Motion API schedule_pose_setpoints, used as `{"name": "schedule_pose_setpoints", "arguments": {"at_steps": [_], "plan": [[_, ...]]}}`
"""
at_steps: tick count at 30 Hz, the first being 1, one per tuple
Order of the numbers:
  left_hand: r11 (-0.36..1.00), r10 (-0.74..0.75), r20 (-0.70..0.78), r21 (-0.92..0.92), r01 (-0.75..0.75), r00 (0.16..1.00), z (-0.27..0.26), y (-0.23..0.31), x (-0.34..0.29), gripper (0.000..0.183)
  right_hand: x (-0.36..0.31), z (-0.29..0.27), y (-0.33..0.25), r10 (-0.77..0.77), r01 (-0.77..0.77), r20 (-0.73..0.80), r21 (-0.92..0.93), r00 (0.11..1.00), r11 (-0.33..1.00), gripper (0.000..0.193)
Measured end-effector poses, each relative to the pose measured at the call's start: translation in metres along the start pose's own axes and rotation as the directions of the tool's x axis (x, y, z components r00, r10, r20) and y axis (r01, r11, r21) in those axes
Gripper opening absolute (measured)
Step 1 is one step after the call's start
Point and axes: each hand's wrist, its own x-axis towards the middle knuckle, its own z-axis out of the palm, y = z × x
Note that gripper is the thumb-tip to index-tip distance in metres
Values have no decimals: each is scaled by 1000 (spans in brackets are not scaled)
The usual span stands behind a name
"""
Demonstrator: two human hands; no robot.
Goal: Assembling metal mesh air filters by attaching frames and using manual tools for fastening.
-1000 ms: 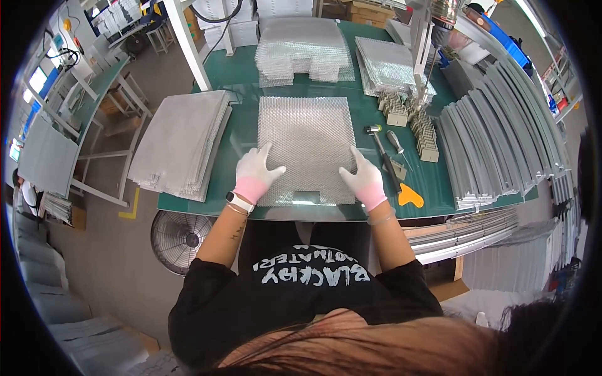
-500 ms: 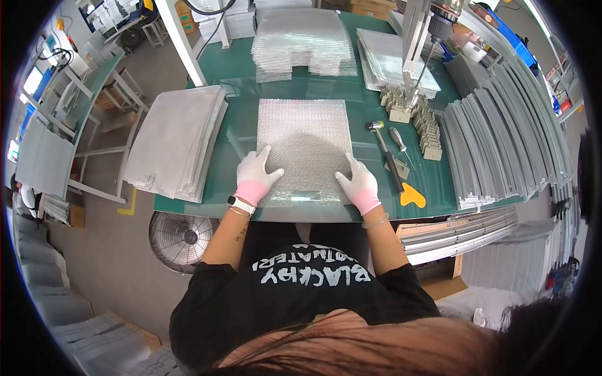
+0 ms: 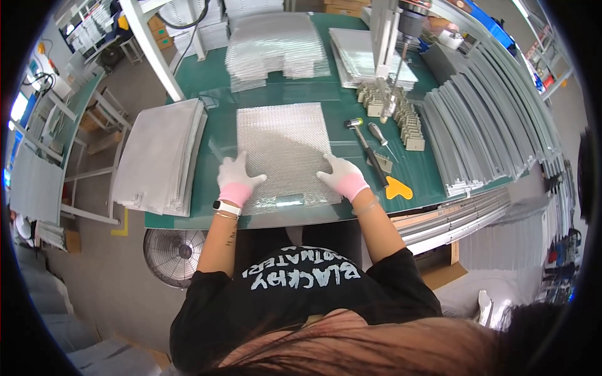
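Observation:
A silvery mesh sheet [image 3: 283, 135], or a thin stack of such sheets, lies flat at the front middle of the green table, with small cut-outs along its near edge. At its left edge rests my left hand [image 3: 239, 178] in a white glove with a pink cuff, fingers spread and the thumb over the mesh. My right hand [image 3: 342, 176], gloved alike, is at the right edge with its fingers stretched out and thumb pointing inward. Both hands touch the sides and neither is closed round anything.
Mesh stacks stand at left [image 3: 160, 156] and far middle [image 3: 276, 47]. To the right lie a hammer [image 3: 370, 150], a screwdriver [image 3: 379, 135], a yellow fan-shaped tool [image 3: 398, 188], and rows of beige blocks [image 3: 411, 128]. Long grey panels [image 3: 489, 119] fill the right side; a machine spindle [image 3: 411, 25] hangs beyond.
The whole view has shifted, moving the table's contents leftward in the picture. My hands stay at the sheet's two side edges with nearly the same pose.

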Motion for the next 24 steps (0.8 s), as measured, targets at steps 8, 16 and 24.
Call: {"name": "schedule_pose_setpoints", "arguments": {"at_steps": [8,16,24], "plan": [[953,253,131,135,-270,959,16,-28,17,86,-17,-60,130,-84,70,-603,-47,793,996,32],[943,294,-63,184,-279,954,2,4,-54,77,-28,-65,139,-233,101,-301,-396,925,913,34],[329,657,136,-937,-120,742,48,-31,-162,35,-21,-70,146,-265,-96,-402,-685,877,722,4]]}}
